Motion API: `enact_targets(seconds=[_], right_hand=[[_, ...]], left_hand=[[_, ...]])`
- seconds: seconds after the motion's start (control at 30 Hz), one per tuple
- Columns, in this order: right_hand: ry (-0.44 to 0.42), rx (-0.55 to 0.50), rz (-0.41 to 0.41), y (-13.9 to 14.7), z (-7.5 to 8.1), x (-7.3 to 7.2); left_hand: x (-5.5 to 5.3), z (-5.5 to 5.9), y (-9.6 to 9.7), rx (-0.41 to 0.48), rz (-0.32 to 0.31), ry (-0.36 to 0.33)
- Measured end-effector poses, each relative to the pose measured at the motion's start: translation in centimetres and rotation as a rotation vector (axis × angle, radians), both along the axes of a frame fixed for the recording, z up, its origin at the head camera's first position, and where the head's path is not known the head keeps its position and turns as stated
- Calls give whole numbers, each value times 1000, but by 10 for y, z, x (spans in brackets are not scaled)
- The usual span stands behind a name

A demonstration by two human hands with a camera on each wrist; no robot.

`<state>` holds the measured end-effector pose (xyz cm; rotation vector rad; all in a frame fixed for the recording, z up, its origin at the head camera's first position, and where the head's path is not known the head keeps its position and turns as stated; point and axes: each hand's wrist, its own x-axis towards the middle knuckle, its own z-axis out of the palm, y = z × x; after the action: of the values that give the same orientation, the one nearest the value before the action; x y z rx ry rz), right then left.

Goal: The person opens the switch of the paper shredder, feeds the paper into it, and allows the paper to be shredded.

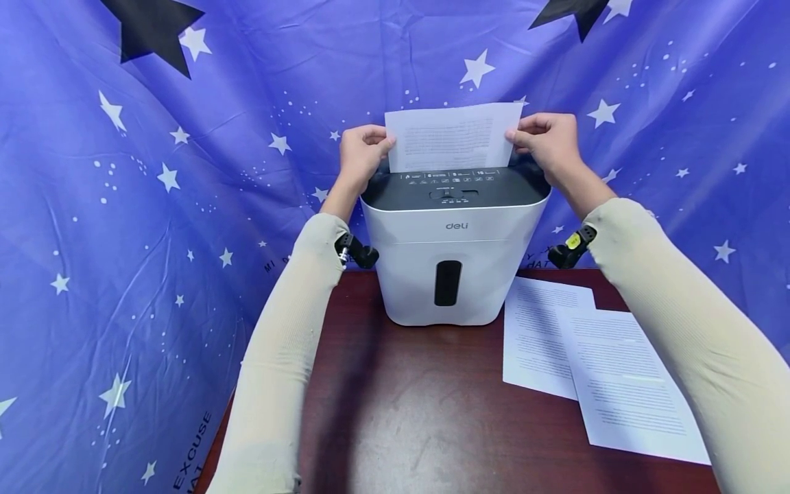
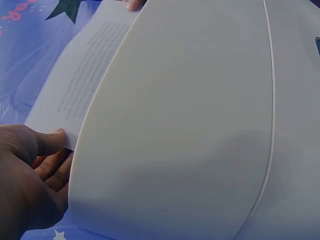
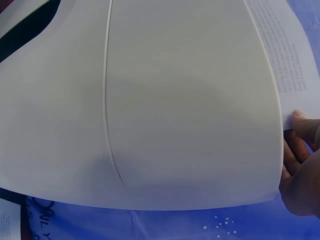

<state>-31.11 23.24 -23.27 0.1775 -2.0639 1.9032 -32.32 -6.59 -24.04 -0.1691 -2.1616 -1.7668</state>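
Here, left hand (image 1: 361,154) and right hand (image 1: 549,143) pinch a white printed sheet (image 1: 453,136) — seemingly part-fed into the dark-topped white plastic shredder (image 1: 457,234) beneath. Two white printed pages (image 1: 629,377) lie unfed below the right fingers (image 1: 535,120).

Printed sheet (image 1: 453,136) upright atop shredder (image 1: 457,237)

The head view is bright, its outer edges stretched. Below the left grip (image 1: 363,152), a soft shadow darkens the table (image 1: 457,384), with pale glare beside it; below the right grip (image 1: 551,143), shade crosses the loose sheets (image 1: 629,377). Both wrist views are dimmer, soft shadows spreading over the shredder (image 2: 175,110) beside each grip.
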Motion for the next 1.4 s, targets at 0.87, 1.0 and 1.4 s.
enact_targets(seconds=[0.87, 1.0, 1.4], right_hand=[[18, -90, 63, 7, -1, 5], [19, -134, 80, 9, -1, 7], [24, -156, 83, 16, 2, 12]], left_hand=[[4, -2, 4, 168, -55, 104], [7, -2, 7, 186, -65, 119], [12, -3, 13, 142, -95, 115]])
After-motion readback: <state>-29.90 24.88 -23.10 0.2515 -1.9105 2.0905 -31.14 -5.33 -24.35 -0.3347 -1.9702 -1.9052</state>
